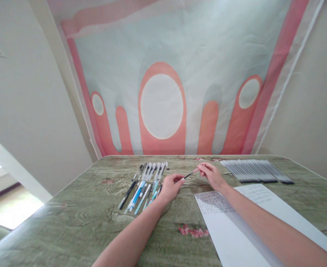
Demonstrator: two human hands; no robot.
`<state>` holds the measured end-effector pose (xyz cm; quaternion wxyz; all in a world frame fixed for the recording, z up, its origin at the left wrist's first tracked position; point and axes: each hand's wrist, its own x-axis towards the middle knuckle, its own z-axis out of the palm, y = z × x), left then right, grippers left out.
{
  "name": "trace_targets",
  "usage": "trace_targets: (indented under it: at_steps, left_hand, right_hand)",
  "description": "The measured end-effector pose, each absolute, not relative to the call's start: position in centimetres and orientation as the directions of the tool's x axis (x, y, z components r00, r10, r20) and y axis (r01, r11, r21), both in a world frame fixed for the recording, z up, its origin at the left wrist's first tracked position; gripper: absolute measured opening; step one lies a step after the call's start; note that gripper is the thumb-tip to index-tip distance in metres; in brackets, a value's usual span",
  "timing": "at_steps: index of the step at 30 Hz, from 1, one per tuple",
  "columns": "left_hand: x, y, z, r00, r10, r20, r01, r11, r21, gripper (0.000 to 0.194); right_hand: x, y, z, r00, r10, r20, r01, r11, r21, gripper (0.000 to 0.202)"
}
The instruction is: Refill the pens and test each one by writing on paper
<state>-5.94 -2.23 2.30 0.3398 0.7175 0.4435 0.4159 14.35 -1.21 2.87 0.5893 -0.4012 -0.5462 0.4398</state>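
Note:
A thin dark pen refill (188,175) spans the gap between my two hands, tilted up toward the right. My left hand (171,187) is closed around its lower end, where a small white tip shows at the fingers. With thumb and fingertips, my right hand (212,176) pinches the paler upper end. Just left of my left hand lie several pens, among them a blue and white pen (137,195) and a black pen (127,195). Behind them is a group of clear pen barrels (153,171) with small dark parts at their left.
Many slim clear sticks with black ends (254,171) lie in a row at the back right. Sheets of paper with handwriting (224,230) lie under my right forearm. The wood-patterned table (91,226) reaches to a patterned hanging sheet (191,48).

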Motion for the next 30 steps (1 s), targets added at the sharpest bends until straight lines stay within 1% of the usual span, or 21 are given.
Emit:
trace_targets:
  at_steps: [9, 14, 21, 28, 30]
  left_hand:
    - [-5.6, -2.5, 2.4, 0.303, 0.907, 0.291, 0.31, -0.383, 0.87, 0.025]
    - [-5.6, -2.5, 2.3, 0.282, 0.911, 0.302, 0.276, -0.378, 0.883, 0.026]
    - [-5.7, -2.5, 2.4, 0.302, 0.905, 0.298, 0.28, -0.383, 0.88, 0.024]
    - [-5.5, -2.9, 2.7, 0.312, 0.902, 0.299, 0.288, -0.389, 0.875, 0.023]
    - [-5.5, -2.8, 2.6, 0.302, 0.909, 0.288, 0.272, -0.371, 0.888, 0.024]
  right_hand:
    - [13.3, -1.9, 2.9, -0.086, 0.94, 0.331, 0.09, 0.339, -0.937, 0.027]
    - [13.1, -2.1, 2.5, -0.11, 0.936, 0.335, 0.129, 0.347, -0.929, 0.028]
    - [12.9, -2.4, 3.1, -0.175, 0.937, 0.302, 0.167, 0.331, -0.929, 0.031]
    - [13.2, -2.0, 2.4, -0.096, 0.968, 0.231, 0.281, 0.249, -0.927, 0.044]
    - [13.1, -1.9, 2.2, -0.136, 0.972, 0.194, 0.254, 0.223, -0.941, 0.045]
